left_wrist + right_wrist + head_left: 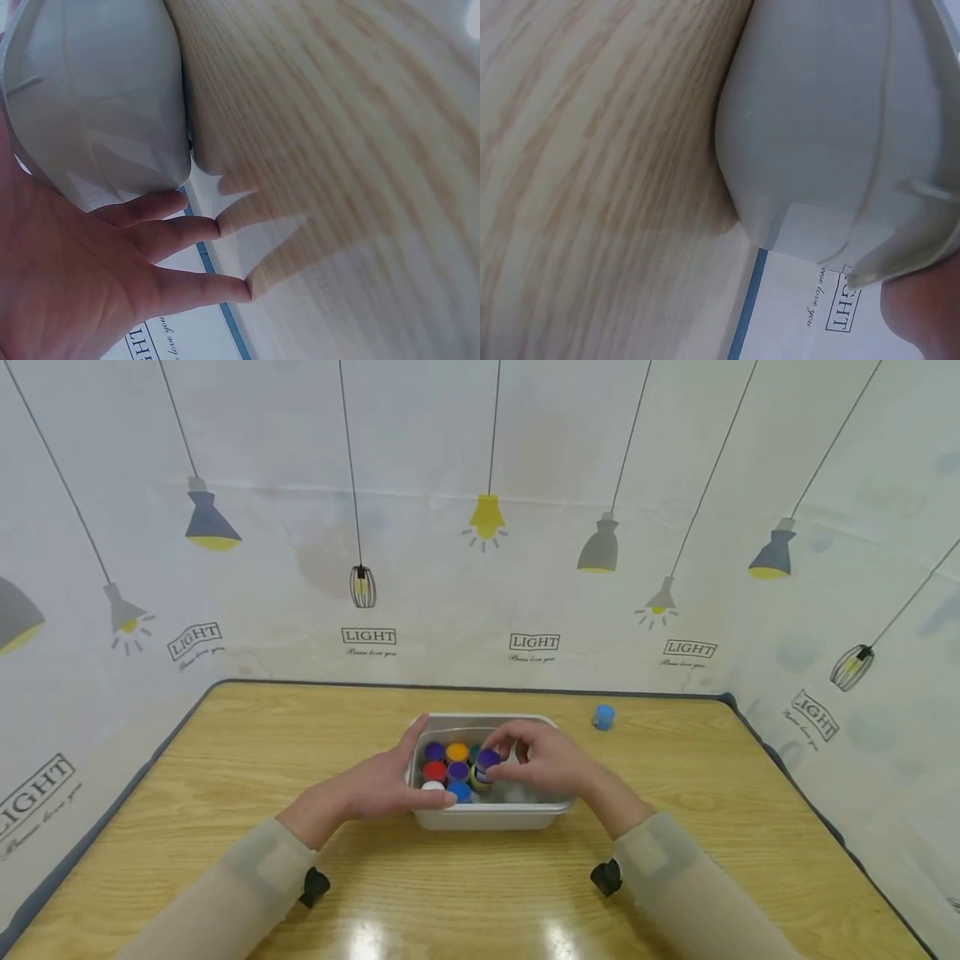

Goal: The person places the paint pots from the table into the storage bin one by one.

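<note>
A small purple-lidded jar [486, 763] is pinched between the thumb and fingers of my right hand [546, 758], inside a white rectangular bin [491, 818]. My left hand [382, 783] lies along the bin's left end, its thumb over the near rim by a blue-lidded jar [458, 791]. In the left wrist view, the fingers [199, 289] are straight and spread beside the bin wall [127, 97]. Several jars with purple, orange, red, white and dark green lids stand in the bin's left half, including a red-lidded jar [434, 771]. The right wrist view shows mostly the bin's outer wall [810, 135].
A lone blue jar [603, 717] stands on the wooden table [675, 777], behind and right of the bin. A dark edge strip [480, 688] borders the table. Behind it hangs a pale sheet [435, 543] printed with lamps.
</note>
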### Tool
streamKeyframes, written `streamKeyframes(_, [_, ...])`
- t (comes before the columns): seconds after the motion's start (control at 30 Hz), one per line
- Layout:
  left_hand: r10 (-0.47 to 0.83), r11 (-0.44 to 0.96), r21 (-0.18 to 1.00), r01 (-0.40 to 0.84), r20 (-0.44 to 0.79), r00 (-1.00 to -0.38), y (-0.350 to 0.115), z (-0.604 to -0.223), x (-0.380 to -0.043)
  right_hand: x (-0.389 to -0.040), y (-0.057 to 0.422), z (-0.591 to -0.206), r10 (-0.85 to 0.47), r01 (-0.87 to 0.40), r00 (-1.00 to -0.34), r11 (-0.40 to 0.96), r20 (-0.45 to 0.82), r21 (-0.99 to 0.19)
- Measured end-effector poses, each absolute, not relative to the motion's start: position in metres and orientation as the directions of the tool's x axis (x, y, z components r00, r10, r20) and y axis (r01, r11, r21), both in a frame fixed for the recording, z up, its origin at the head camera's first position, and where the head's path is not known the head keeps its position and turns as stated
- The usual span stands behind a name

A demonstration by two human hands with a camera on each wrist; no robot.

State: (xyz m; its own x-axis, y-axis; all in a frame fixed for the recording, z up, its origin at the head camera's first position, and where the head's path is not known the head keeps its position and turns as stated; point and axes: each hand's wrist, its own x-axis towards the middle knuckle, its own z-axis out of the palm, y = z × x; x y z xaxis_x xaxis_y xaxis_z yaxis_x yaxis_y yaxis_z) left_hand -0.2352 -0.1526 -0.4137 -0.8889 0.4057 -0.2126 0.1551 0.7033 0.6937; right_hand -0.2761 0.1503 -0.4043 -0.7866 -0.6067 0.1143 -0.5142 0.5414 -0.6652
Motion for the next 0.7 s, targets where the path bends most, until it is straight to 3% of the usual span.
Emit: streamKeyframes(0.7, [0.406, 0.712, 0.683, 0.163, -0.212, -0.889, -0.1511, -0.4134, -0.2361, -0.2731, 0.15, -0.4027, -0.675, -0.57, -0.738, 0.644, -0.028, -0.51])
